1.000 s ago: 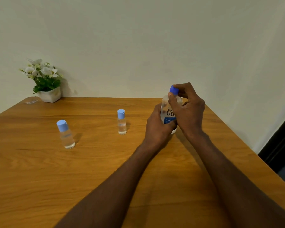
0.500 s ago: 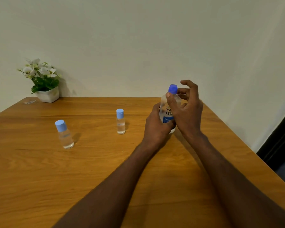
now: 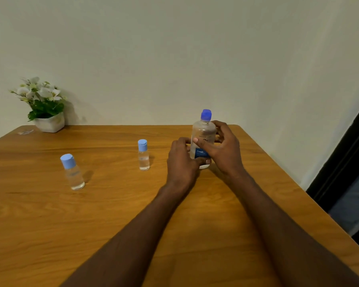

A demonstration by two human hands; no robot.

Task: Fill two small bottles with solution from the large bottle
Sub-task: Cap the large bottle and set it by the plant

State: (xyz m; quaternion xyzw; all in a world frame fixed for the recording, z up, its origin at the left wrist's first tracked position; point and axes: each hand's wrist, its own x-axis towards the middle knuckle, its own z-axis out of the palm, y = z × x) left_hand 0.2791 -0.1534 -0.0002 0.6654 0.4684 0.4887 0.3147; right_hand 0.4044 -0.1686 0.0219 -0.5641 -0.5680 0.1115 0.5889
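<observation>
The large clear bottle with a dark blue cap and a blue label stands upright on the wooden table, right of centre. My right hand wraps around its body from the right, thumb across the label. From the left, my left hand grips the bottle's lower part. Two small clear bottles with light blue caps stand capped to the left: one small bottle near the centre, the other small bottle further left and nearer to me.
A white pot of white flowers sits in the far left corner against the wall. The table's right edge runs diagonally past my right arm, with a dark doorway beyond it.
My right hand left the dark blue cap and dropped down onto the large bottle's body. The cap now shows fully. My left hand kept its grip low on the bottle.
</observation>
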